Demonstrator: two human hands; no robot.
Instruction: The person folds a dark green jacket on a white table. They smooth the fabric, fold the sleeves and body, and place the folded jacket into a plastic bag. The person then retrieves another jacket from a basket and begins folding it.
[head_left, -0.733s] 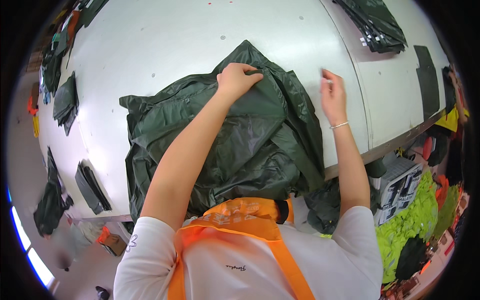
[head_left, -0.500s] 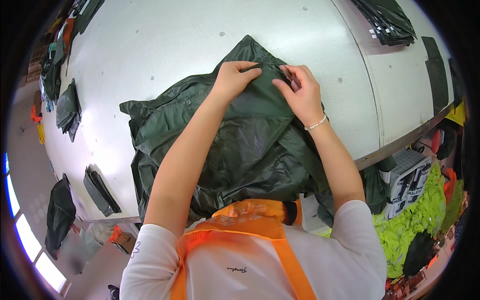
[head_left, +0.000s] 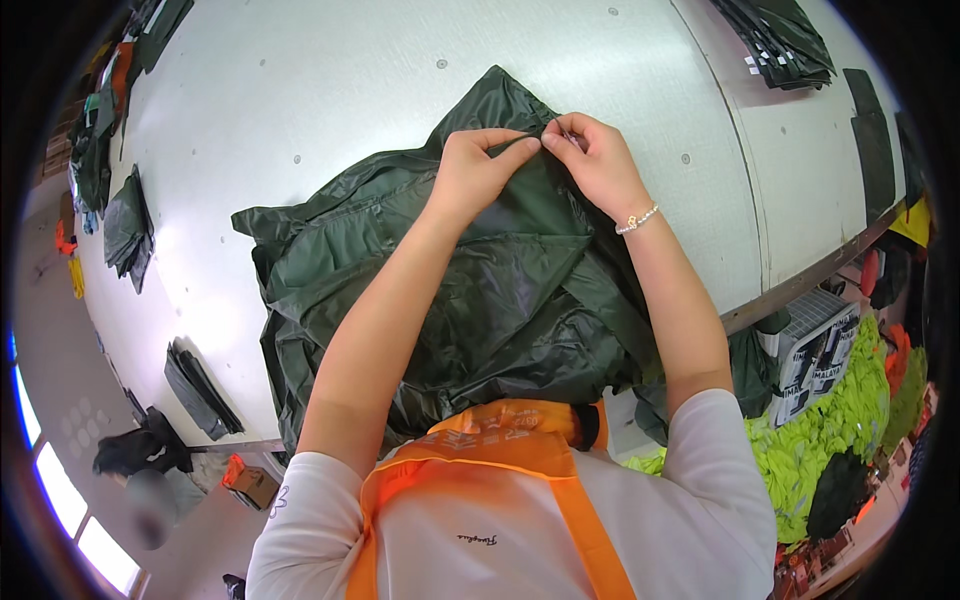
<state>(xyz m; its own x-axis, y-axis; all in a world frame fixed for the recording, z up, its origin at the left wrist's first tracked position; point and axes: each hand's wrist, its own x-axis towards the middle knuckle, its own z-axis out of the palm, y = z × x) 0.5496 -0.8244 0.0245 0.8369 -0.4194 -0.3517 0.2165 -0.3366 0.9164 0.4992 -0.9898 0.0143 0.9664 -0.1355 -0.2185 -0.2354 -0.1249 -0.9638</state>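
Observation:
A dark green, shiny garment point(head_left: 480, 290) lies rumpled across the white table, its nearest folds up against my orange apron. My left hand point(head_left: 478, 172) pinches its far edge between thumb and fingers. Right beside it, fingertips nearly meeting, my right hand point(head_left: 595, 165) pinches the same edge, close to a seam below the pointed far corner. Something small and shiny shows among the right fingers, too hidden to name. A beaded bracelet circles my right wrist.
Folded dark bundles point(head_left: 775, 45) lie at the far right of the white table point(head_left: 360, 80), others point(head_left: 200, 390) at its left. Beyond the right table edge are a bright yellow-green fabric heap point(head_left: 825, 440) and a white printed package point(head_left: 815, 365). Another person point(head_left: 160, 470) is at the lower left.
My right hand has moved slightly left and closed its thumb and fingers on the garment's edge. My left hand has shifted a little toward it. The person at left has moved lower.

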